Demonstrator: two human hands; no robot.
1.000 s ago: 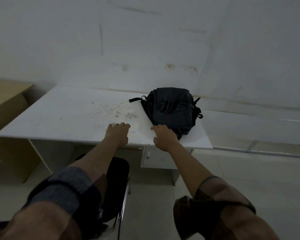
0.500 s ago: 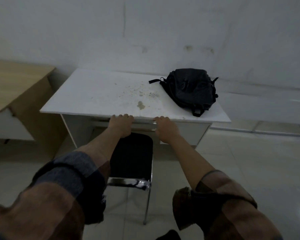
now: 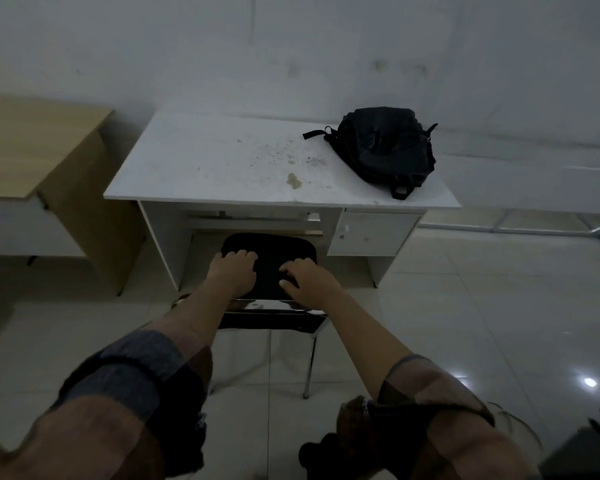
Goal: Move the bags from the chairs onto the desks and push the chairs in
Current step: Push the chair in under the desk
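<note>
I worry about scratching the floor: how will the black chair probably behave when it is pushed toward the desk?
The black chair looks light, with thin metal legs, so it should slide easily on the glossy tiled floor. Both hands rest high on its backrest, so a hard push may tip it forward.

Your way forward lies in the open knee space under the white table point(image 3: 222, 168), bounded by its left panel and the drawer unit point(image 3: 371, 233) on the right. A black chair point(image 3: 269, 261) fills that gap's mouth. A wooden cabinet point(image 3: 66, 202) crowds the left; tiled floor point(image 3: 465, 323) lies open to your right.
</note>
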